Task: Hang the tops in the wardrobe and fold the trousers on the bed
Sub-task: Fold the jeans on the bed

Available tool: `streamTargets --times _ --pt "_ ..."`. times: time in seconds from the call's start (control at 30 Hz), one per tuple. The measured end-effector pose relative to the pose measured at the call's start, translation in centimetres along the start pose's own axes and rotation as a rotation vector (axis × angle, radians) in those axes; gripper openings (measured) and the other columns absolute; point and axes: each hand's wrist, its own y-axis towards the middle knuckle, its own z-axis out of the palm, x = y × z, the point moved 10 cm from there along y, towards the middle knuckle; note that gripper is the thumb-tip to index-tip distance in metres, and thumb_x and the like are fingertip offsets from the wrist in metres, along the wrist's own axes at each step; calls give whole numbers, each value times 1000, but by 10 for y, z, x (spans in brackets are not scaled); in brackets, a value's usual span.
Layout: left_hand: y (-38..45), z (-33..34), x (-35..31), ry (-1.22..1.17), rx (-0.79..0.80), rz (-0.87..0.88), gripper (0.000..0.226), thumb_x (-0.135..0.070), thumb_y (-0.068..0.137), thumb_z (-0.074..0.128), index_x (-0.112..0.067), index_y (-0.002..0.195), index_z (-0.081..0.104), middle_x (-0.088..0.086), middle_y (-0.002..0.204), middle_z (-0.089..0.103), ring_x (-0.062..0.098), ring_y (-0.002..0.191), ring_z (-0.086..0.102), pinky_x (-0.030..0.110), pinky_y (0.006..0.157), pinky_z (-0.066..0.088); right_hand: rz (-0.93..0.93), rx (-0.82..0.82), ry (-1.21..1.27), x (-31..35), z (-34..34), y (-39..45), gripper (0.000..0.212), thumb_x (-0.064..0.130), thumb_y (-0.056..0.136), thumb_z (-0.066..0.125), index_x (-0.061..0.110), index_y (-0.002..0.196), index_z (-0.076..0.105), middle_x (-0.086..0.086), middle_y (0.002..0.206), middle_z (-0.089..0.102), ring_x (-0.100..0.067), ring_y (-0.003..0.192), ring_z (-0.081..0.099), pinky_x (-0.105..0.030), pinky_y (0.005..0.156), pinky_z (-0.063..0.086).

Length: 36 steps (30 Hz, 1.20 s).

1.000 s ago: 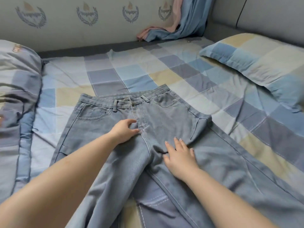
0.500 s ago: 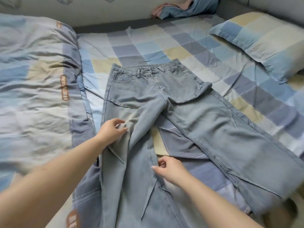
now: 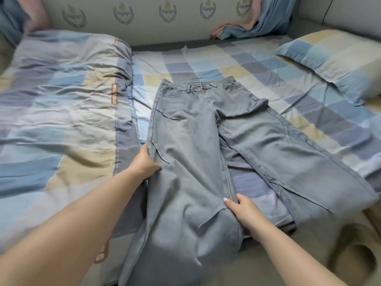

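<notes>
Light blue jeans (image 3: 191, 153) lie front up on the checked bed (image 3: 206, 65), waistband at the far end, legs spread toward me and hanging over the near edge. My left hand (image 3: 144, 162) rests against the outer seam of the left leg, fingers curled on the denim edge. My right hand (image 3: 240, 209) holds the inner seam of that same leg, thumb on top of the cloth. The right leg lies flat off to the right, untouched.
A rumpled checked duvet (image 3: 61, 120) fills the left side of the bed. A matching pillow (image 3: 334, 60) lies at the far right. Pink and blue curtain cloth (image 3: 251, 23) bunches against the padded wall behind. Floor shows at the lower right.
Both hands slid down from the crotch area to the left leg's two seams, spreading it flatter. The view pulled back, showing the duvet and more of the legs.
</notes>
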Motion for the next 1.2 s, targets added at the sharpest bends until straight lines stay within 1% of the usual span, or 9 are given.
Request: streamTargets --times 0.1,0.23,0.33,0.43,0.57,0.73,0.83,0.97,1.2 --pt "-45 24 9 -93 103 -109 82 -16 79 71 -14 145 23 9 121 54 25 101 58 34 81 51 55 144 85 -24 12 -21 19 28 89 64 12 99 64 -8 101 71 -25 96 67 -41 85 55" --pt "-105 46 31 -160 139 -176 33 -16 84 63 -4 113 51 16 104 63 28 90 62 40 81 54 92 349 248 -52 31 -61 21 17 87 67 12 107 63 -5 103 73 -19 95 69 -33 78 57" --pt "-134 38 43 -419 99 -185 21 -23 92 60 -5 102 62 15 94 70 31 86 67 41 77 56 37 308 321 -63 10 -75 20 13 90 61 8 108 66 -6 99 74 -21 93 70 -33 79 56" --pt "-162 43 58 -476 158 -207 18 -29 94 58 -12 89 63 -2 66 70 14 60 67 26 50 54 -2 264 173 -79 -6 -85 15 17 92 59 12 102 69 3 90 75 -8 81 70 -20 68 53" --pt "-194 81 72 -526 332 -255 14 -25 92 62 -15 102 65 0 88 74 12 76 69 25 60 54 -17 203 -8 -99 -6 -101 18 20 88 64 15 106 64 -2 103 71 -14 92 66 -32 87 51" --pt "-209 101 54 -803 400 -214 26 -13 92 61 -15 118 60 3 109 72 17 89 71 25 63 56 -408 -396 -423 -36 -33 -147 61 29 77 76 8 130 53 -12 125 50 -29 117 48 -38 98 37" --pt "-213 99 30 -952 435 -158 30 -5 92 59 -17 120 59 5 108 72 20 87 72 26 63 57 -566 -240 -317 7 15 -175 59 34 78 73 14 130 54 -1 111 54 -21 102 55 -34 88 45" --pt "-218 101 -3 -1079 495 -128 38 5 90 56 -17 121 59 10 99 73 21 76 71 26 56 56 -301 41 -107 19 75 -168 96 53 77 67 21 151 15 -3 142 35 -18 130 41 -31 102 38" --pt "-212 95 -25 -1017 431 -116 38 13 88 53 -10 118 59 9 89 72 20 74 71 26 62 59 -208 27 56 31 80 -166 101 42 85 65 20 151 -7 -8 153 30 -23 134 39 -32 101 38"
